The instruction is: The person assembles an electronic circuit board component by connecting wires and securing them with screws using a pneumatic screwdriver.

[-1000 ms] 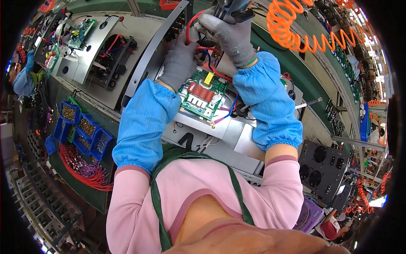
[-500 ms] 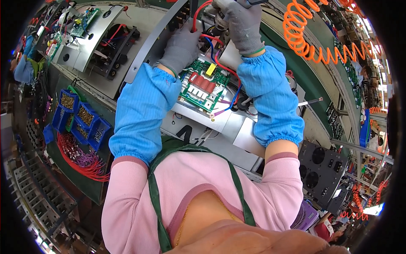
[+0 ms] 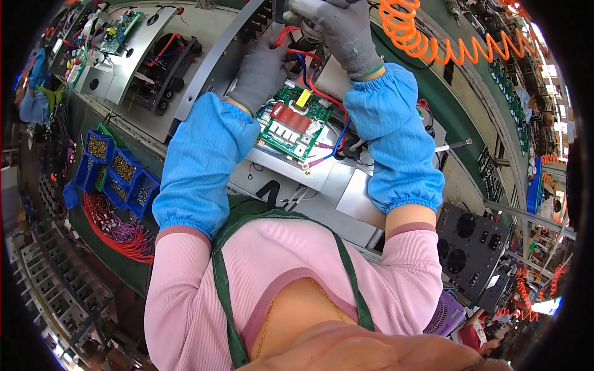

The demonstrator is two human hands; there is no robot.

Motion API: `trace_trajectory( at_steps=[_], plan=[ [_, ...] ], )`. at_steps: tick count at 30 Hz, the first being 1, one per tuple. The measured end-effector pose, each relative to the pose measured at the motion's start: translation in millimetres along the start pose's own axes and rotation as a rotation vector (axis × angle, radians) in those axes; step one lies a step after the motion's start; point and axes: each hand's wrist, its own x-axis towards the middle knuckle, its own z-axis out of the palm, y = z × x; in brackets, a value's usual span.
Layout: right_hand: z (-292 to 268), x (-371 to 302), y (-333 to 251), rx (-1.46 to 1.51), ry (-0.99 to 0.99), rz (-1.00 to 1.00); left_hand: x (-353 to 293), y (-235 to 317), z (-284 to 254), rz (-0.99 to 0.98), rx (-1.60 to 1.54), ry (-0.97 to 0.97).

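Note:
My left hand (image 3: 260, 73), in a grey glove, reaches into an open metal chassis (image 3: 213, 68). Its fingers close at the red wires (image 3: 286, 36) near the panel's inner side. Above the chassis my right hand (image 3: 349, 38), gloved too, has its fingers curled around something dark, mostly hidden by the glove. Just below the hands lies a green circuit board (image 3: 295, 120) with red cylindrical parts and a yellow block. A blue wire (image 3: 342, 137) and a red wire run down beside the board to its lower right corner.
Blue bins (image 3: 124, 168) of small metal fasteners stand at left, above a bundle of red and purple wires (image 3: 114, 232). Another open chassis (image 3: 133, 62) sits at upper left. An orange coiled hose (image 3: 427, 46) hangs at upper right. A black panel with round openings (image 3: 467, 247) is at right.
Both hands have shifted slightly left. The upright red wire near my left fingers now bends over in a lower loop. The orange coiled hose has swung left.

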Motion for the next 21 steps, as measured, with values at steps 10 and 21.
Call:
trace_trajectory(
  at_steps=[10, 21],
  plan=[
    [5.7, 2.2, 2.0, 0.018, -0.113, -0.047, -2.9, -1.1, 2.5, -0.093, 0.042, -0.063],
    [-2.0, 7.0, 5.4, -0.187, -0.032, 0.071, -2.3, 1.2, 3.1, -0.068, 0.033, -0.046]
  ],
)
